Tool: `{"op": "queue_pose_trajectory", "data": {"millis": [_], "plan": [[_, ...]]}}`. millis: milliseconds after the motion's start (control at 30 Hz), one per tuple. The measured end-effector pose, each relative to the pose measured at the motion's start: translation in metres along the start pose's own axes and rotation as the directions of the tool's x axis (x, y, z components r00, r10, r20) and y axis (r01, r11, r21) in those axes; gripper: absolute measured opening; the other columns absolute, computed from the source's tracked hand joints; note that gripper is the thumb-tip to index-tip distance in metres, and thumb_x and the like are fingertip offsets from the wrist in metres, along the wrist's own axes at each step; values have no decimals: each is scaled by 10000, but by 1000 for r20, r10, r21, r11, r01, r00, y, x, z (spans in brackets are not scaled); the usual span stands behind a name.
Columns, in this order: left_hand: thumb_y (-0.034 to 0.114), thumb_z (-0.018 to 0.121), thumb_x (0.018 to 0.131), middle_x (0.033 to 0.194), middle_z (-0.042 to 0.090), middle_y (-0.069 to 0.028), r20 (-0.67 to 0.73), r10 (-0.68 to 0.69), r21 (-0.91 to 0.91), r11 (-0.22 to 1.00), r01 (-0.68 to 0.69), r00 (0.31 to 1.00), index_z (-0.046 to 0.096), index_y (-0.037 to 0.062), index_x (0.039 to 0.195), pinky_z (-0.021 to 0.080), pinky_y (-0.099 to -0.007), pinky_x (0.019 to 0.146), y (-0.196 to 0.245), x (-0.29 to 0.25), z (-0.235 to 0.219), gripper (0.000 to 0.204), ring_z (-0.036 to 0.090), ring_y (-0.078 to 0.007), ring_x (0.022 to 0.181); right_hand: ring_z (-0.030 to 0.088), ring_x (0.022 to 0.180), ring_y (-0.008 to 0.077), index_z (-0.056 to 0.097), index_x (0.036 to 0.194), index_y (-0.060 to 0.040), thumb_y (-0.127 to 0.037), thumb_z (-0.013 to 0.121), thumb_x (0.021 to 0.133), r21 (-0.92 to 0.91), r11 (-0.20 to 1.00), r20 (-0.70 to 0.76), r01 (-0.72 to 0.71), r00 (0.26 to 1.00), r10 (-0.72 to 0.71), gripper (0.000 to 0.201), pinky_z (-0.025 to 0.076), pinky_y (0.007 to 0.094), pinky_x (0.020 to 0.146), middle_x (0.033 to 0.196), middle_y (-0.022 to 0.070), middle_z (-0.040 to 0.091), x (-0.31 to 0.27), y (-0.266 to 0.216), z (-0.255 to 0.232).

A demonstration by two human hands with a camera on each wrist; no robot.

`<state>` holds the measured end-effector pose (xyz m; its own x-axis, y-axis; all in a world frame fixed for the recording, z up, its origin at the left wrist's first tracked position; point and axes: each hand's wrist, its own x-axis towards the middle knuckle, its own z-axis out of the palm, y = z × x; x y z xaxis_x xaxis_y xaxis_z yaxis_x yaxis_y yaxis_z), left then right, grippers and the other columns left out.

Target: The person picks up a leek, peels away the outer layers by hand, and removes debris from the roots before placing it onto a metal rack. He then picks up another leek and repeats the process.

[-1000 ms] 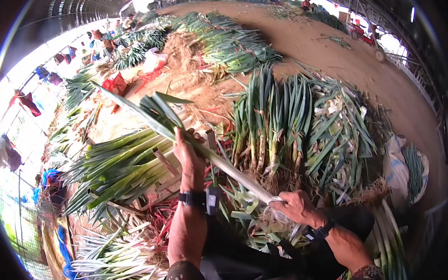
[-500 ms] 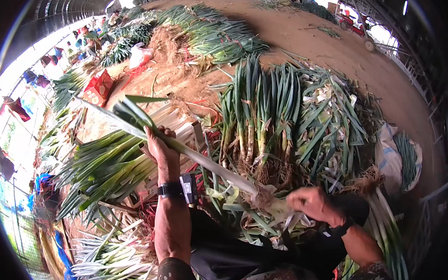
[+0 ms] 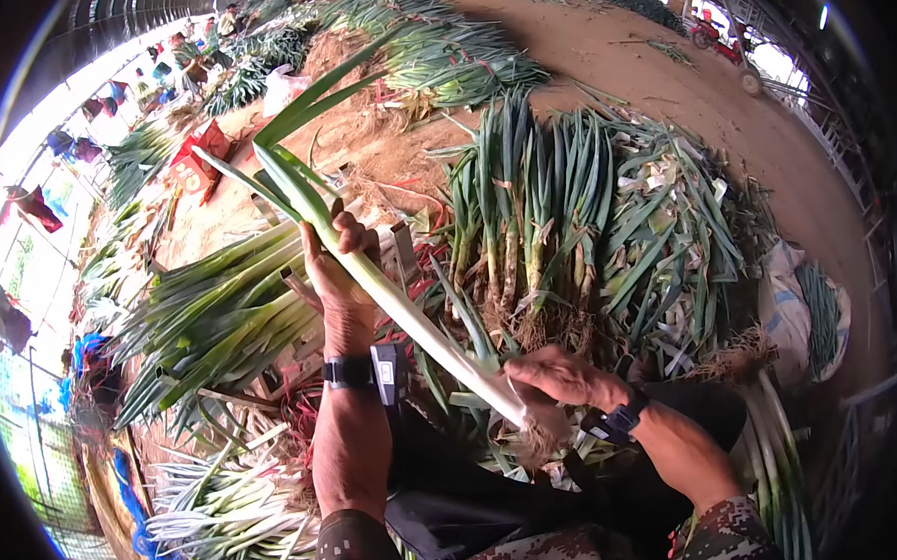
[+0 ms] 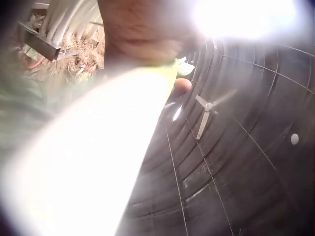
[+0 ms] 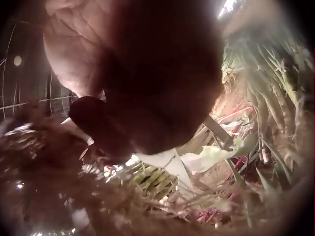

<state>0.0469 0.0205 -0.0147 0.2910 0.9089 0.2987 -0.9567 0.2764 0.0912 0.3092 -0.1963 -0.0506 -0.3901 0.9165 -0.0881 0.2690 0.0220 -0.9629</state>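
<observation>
A long green onion [image 3: 410, 307] with a white stalk slants across the head view, leaves up to the left and shaggy roots [image 3: 545, 431] at lower right. My left hand [image 3: 343, 275] grips it just below the leaves, fingers curled round the stalk. At the root end, my right hand [image 3: 563, 377] pinches the lower stalk with curled fingers. Overexposed, the stalk [image 4: 98, 152] fills much of the left wrist view. In the right wrist view the right hand [image 5: 133, 73] is dark, and a pale strip of skin [image 5: 204, 160] shows beside its fingertips.
A wooden rack [image 3: 404, 252] holds trimmed green onions [image 3: 219, 300] at left. Untrimmed ones [image 3: 535, 196] stand upright ahead, beside a heap of stripped leaves [image 3: 672, 240]. More white-stalked onions [image 3: 229, 520] lie at lower left. A white sack [image 3: 785, 310] stands at right.
The right hand left the root end, then came back to the lower stalk. The onion has turned so its leaves point higher, and more of its pale green and white stalk shows.
</observation>
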Motion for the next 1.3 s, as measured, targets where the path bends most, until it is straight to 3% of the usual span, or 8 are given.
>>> {"op": "queue_pose_trajectory", "data": {"millis": [167, 367, 467, 600, 733, 867, 1133, 1300], "plan": [[451, 471, 1036, 796, 463, -47, -99, 133, 5, 991, -133, 986, 483, -22, 1102, 433, -290, 623, 28, 2, -30, 478, 458, -160, 603, 597, 552, 214, 666, 822, -4, -204, 643, 949, -501, 861, -184, 90, 961, -207, 239, 447, 351, 526, 634, 144, 577, -44, -25, -16], [510, 380, 1055, 735, 481, -36, -304, 314, 227, 941, -251, 899, 484, 53, 961, 410, -285, 557, 54, 1, -58, 477, 433, -145, 551, 617, 530, 302, 699, 898, -28, -148, 658, 927, -547, 837, -188, 16, 972, -141, 130, 448, 387, 498, 635, 173, 582, -114, -37, -23], [520, 374, 1053, 716, 475, -39, -319, 399, 356, 891, -282, 860, 472, 79, 907, 412, -282, 543, 58, -2, -51, 475, 431, -151, 542, 672, 643, 316, 711, 974, -39, -198, 692, 914, -409, 823, -290, -394, 911, 292, 171, 499, 372, 542, 770, 182, 662, -146, -22, -33], [498, 389, 1052, 722, 496, -49, -298, 408, 371, 882, -289, 863, 484, 87, 914, 410, -287, 549, 35, 1, -36, 444, 437, -160, 545, 708, 842, 235, 710, 1105, -55, -248, 734, 890, -769, 628, -191, -114, 980, -55, 290, 568, 313, 684, 1095, 127, 712, -135, -4, -40], [492, 420, 1039, 724, 506, -55, -297, 375, 346, 899, -267, 878, 502, 90, 937, 415, -295, 568, 17, 1, -20, 423, 448, -163, 552, 681, 730, 172, 712, 1077, -53, -206, 733, 887, -436, 877, -371, -199, 928, 26, 245, 538, 303, 628, 933, 112, 716, -91, -63, -33], [492, 450, 1028, 745, 559, -64, -265, 320, 310, 921, -234, 910, 529, 97, 957, 442, -305, 554, 5, 1, -15, 409, 491, -182, 571, 672, 642, 208, 696, 957, -52, -129, 736, 851, -535, 837, -390, 118, 844, -369, 136, 528, 331, 582, 792, 78, 682, -46, -65, -19], [520, 448, 1007, 787, 541, -81, -393, 394, 393, 889, -236, 831, 521, 73, 947, 437, -319, 607, -11, -2, -5, 457, 496, -201, 612, 695, 699, 321, 680, 901, -33, -140, 744, 812, -544, 839, -402, -32, 887, -227, 153, 549, 393, 615, 794, 145, 691, -4, -51, -2], [519, 458, 1004, 793, 550, -85, -413, 403, 382, 891, -246, 817, 512, 68, 957, 448, -331, 609, -10, -3, -5, 457, 499, -204, 613, 683, 661, 331, 667, 866, -28, -94, 726, 799, -604, 796, -386, 35, 861, -331, 111, 543, 400, 575, 759, 148, 677, 0, -39, -1]]}}
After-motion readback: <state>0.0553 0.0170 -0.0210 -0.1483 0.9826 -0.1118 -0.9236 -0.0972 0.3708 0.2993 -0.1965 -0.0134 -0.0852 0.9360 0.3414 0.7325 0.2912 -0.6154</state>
